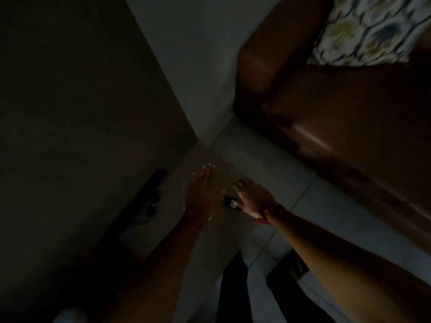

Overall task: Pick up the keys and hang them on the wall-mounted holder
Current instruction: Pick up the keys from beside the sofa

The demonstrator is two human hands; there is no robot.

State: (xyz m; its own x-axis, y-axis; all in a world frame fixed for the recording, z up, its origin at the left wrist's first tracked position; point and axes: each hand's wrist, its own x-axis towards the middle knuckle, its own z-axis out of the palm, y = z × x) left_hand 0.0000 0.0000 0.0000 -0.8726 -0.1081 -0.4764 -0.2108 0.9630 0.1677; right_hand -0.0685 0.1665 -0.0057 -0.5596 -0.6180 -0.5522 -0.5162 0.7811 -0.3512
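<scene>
Keys (230, 203): small dark blurry lump with a pale tag, low between both hands, touching right hand (253, 198), grip unclear. Left hand (202, 191) flat, fingers straight and together. Glossy brown sofa (326, 113), patterned cushion (370, 29), pale tiled floor (268, 164).

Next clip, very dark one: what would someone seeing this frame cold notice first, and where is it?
First, the two bare forearms reaching in from the bottom, the left hand spread flat and the right hand beside it, over a small dark object with a white patch, possibly the keys, though it is too dim to be sure. Next, the brown leather sofa filling the right side, with a patterned cushion at the top right corner.
</scene>
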